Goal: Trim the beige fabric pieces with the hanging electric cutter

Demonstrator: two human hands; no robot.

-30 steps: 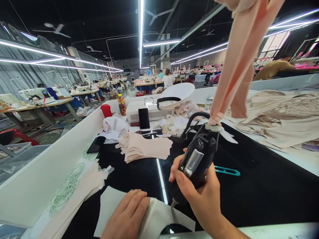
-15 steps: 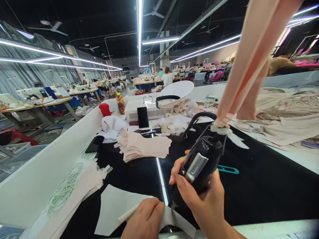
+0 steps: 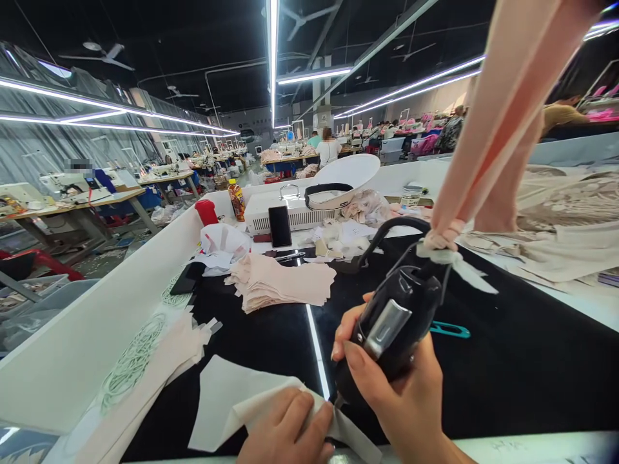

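My right hand point(image 3: 391, 386) is wrapped round a black hand-held electric tool point(image 3: 396, 316) with a silver plate and a black cable. Its narrow lower end points down at a cream fabric piece point(image 3: 227, 386) near the table's front edge. A knotted strip of peach cloth point(image 3: 488, 142) rises from the tool's top. With bent fingers my left hand point(image 3: 290, 428) grips a folded edge of the cream piece, close beside the tool's tip. What lies under those fingers is hidden. A stack of pale pink fabric pieces point(image 3: 285, 283) lies further back on the black surface.
Right of the tool lies a teal-handled implement point(image 3: 449, 329). Green cord point(image 3: 138, 357) and fabric strips point(image 3: 159, 380) line the left side. Behind stand a phone point(image 3: 280, 227), a white vented box point(image 3: 265, 212) and a bottle point(image 3: 236, 200). Layered cloth point(image 3: 565, 245) covers the right.
My left hand has shifted slightly right, and the fabric fold beside it is lifted more. The tool's tip stays near the fabric. The whole view has shifted a little.
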